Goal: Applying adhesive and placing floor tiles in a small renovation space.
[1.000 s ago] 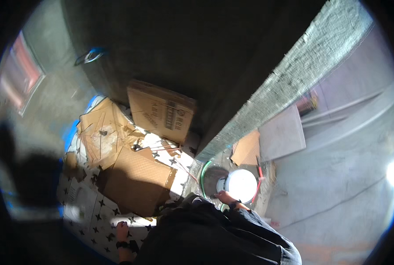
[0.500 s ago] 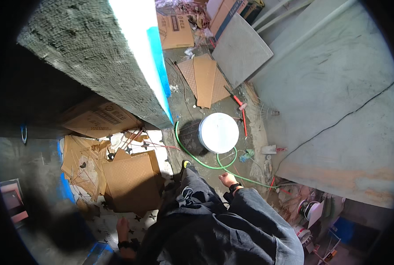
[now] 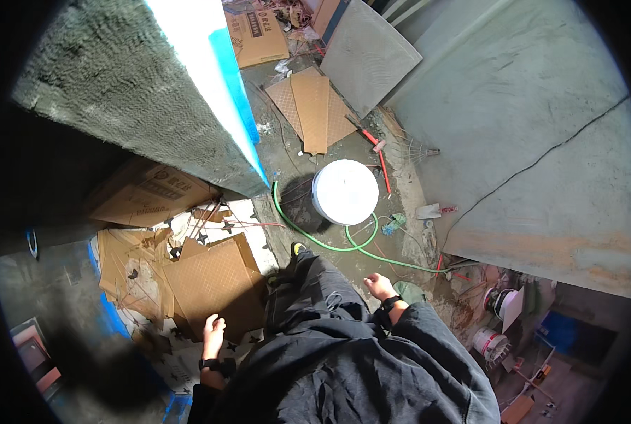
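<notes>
My left hand (image 3: 215,326) hangs empty over brown cardboard sheets (image 3: 206,283) laid on a black-and-white patterned floor, its fingers loosely bent and slightly apart. My right hand (image 3: 379,286) is curled closed with nothing visible in it, beside my dark trousers and below a green hose (image 3: 329,247) looped on the wet, grey floor. A white bucket (image 3: 345,191) stands just beyond the hose, apart from both hands. A red-handled hammer (image 3: 380,152) lies to the bucket's right, and small blue-green gloves or rags (image 3: 393,225) lie near the hose.
A rough plastered pillar (image 3: 131,85) rises at upper left. A grey board (image 3: 365,56) leans by cardboard (image 3: 308,106). A trowel (image 3: 428,211) lies beside the right grey wall (image 3: 527,141), which has a cable along it. Paint buckets (image 3: 488,345) sit at lower right; cardboard boxes (image 3: 153,191) lean behind the pillar.
The view has turned rightward, bringing the far floor and right wall into sight, with the bucket moving up in the picture. Both my hands have risen, the left one more in the last half second.
</notes>
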The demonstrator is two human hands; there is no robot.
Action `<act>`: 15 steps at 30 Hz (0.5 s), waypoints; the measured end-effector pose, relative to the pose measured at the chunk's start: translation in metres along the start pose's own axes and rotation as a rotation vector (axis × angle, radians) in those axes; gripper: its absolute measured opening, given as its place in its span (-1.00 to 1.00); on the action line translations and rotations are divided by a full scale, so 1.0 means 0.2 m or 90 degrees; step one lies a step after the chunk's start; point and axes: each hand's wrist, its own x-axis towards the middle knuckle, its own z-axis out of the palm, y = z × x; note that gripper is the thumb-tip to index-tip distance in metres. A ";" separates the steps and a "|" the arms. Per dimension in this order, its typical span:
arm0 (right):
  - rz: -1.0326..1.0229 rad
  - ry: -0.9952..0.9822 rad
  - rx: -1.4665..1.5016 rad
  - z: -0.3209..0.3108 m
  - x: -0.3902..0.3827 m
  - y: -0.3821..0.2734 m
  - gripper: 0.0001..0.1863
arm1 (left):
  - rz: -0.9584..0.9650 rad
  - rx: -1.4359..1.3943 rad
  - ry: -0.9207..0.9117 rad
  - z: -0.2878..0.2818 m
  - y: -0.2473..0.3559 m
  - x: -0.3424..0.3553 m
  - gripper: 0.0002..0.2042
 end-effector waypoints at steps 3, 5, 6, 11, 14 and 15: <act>0.021 0.002 -0.048 0.00 -0.08 0.02 -0.61 | 0.018 -0.028 -0.026 0.01 -0.09 0.03 -0.71; -0.010 0.014 -0.079 0.02 -0.12 -0.01 -0.60 | 0.014 -0.094 -0.021 -0.06 -0.29 0.03 -0.74; 0.012 0.014 -0.079 0.02 -0.14 -0.01 -0.61 | -0.008 -0.129 -0.043 -0.07 -0.32 0.03 -0.77; -0.006 -0.059 -0.115 -0.04 -0.25 -0.06 -0.56 | -0.232 -0.098 0.005 -0.12 -0.44 -0.10 -0.80; -0.086 -0.143 -0.027 -0.07 -0.21 -0.09 -0.52 | -0.193 -0.114 -0.062 -0.16 -0.58 -0.15 -0.79; -0.102 -0.164 0.008 -0.06 -0.21 -0.10 -0.51 | -0.202 -0.139 -0.044 -0.13 -0.57 -0.17 -0.79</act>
